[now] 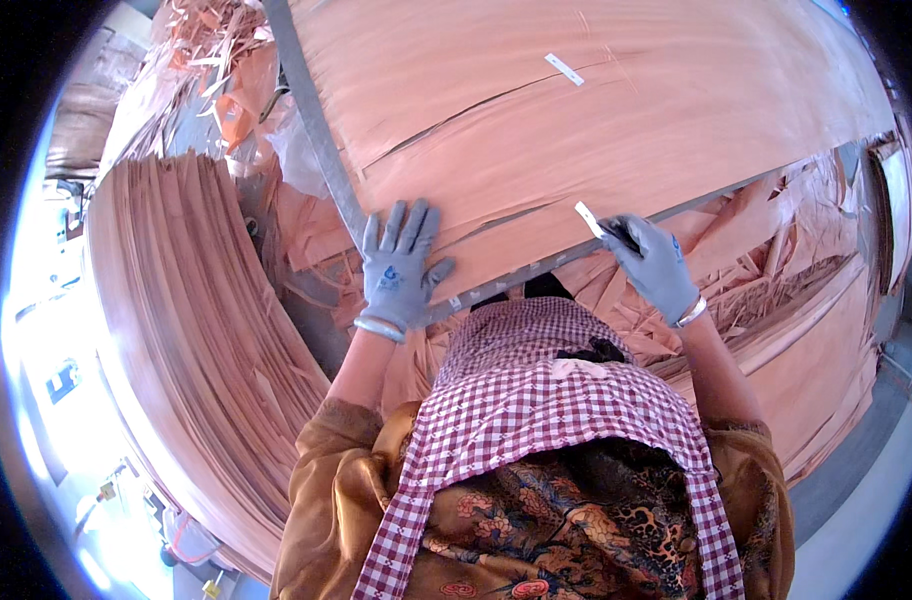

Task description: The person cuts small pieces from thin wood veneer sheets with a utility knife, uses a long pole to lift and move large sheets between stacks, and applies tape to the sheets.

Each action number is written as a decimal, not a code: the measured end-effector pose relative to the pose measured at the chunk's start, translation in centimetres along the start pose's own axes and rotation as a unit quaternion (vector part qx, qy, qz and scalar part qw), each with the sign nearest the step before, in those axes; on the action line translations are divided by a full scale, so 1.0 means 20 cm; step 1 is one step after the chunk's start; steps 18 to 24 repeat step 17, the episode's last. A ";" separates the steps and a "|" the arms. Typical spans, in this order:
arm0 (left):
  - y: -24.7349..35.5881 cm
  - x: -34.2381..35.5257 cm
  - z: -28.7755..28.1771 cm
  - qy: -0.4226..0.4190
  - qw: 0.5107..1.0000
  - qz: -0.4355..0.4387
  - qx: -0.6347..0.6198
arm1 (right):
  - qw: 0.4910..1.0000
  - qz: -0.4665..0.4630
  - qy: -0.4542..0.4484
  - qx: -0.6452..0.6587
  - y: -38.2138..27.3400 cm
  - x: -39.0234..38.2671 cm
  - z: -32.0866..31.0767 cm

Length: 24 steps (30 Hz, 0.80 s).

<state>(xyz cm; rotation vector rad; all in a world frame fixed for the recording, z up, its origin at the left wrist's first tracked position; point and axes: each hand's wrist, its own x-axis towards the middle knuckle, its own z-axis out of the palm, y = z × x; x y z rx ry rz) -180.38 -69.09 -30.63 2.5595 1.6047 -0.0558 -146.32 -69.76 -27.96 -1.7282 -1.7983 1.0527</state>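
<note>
A large thin sheet of pinkish wood veneer [496,110] lies before me, with long dark splits running through it. My left hand [396,270], in a grey glove, rests flat on its near left corner with fingers spread, close to one split. A short white tape strip [588,219] sticks out from the closed fingers of my right hand [656,265], also gloved, above the sheet's near edge. Something dark shows at those fingertips; I cannot make out what it is. Another white tape piece [564,69] lies across the far split.
A tall curved stack of veneer sheets [186,330] stands at my left. Scrap veneer [776,235] is heaped at the right, above more stacked sheets [826,360]. More torn scraps [211,45] lie at the far left. Small white tape bits [521,272] line the grey table edge.
</note>
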 end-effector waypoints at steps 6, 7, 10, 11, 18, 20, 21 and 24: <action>-0.02 -0.01 0.06 0.019 1.000 -0.005 0.005 | 0.996 -0.032 -0.029 -0.080 -0.02 0.08 0.04; -0.01 -0.02 0.04 0.049 0.999 -0.011 -0.014 | 0.995 -0.036 -0.033 -0.090 -0.01 0.09 0.04; 0.03 -0.04 -0.05 0.073 0.991 -0.049 -0.097 | 0.996 0.016 -0.063 0.064 -0.03 0.10 0.07; 0.08 -0.09 -0.08 0.036 0.986 -0.074 -0.145 | 0.987 0.035 -0.083 0.134 -0.05 0.10 0.08; 0.28 -0.22 -0.15 -0.156 0.517 -0.273 -0.796 | 0.905 -0.019 -0.323 0.276 -0.26 0.09 0.25; 0.28 -0.22 -0.15 -0.156 0.517 -0.273 -0.796 | 0.905 -0.019 -0.323 0.276 -0.26 0.09 0.25; 0.28 -0.22 -0.15 -0.156 0.517 -0.273 -0.796 | 0.905 -0.019 -0.323 0.276 -0.26 0.09 0.25; 0.28 -0.22 -0.15 -0.156 0.517 -0.273 -0.796 | 0.905 -0.019 -0.323 0.276 -0.26 0.09 0.25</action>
